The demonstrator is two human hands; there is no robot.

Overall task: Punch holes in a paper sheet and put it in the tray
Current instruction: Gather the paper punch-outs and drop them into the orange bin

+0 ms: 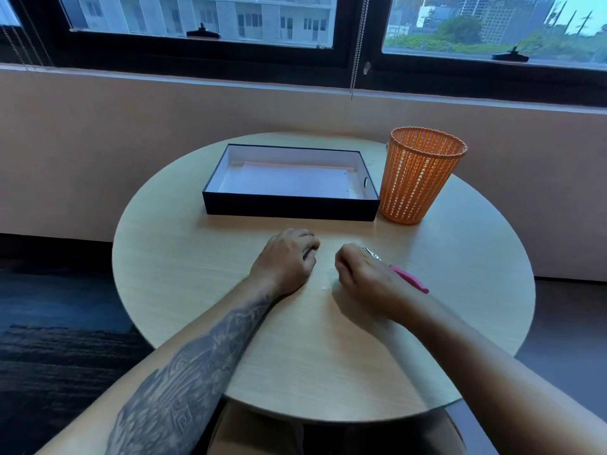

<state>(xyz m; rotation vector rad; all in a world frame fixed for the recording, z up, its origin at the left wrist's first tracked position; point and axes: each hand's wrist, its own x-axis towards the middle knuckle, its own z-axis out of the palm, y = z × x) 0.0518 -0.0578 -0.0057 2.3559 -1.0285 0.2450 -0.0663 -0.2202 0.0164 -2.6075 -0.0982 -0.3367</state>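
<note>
A black tray (290, 208) with a white inside stands at the far side of the round table. A white paper sheet (289, 182) lies flat in it, with small holes along its right edge. My left hand (285, 261) rests on the table in front of the tray, fingers curled under, nothing seen in it. My right hand (359, 277) rests beside it in a loose fist. A hole punch (407, 277) with a pink handle and metal head lies on the table against the outer side of my right hand, partly hidden by it.
An orange mesh basket (420, 178) stands upright just right of the tray, almost touching it. A tiny white paper bit (323, 288) lies between my hands. The round wooden table (184, 274) sits near a wall with a window ledge; dark floor surrounds it.
</note>
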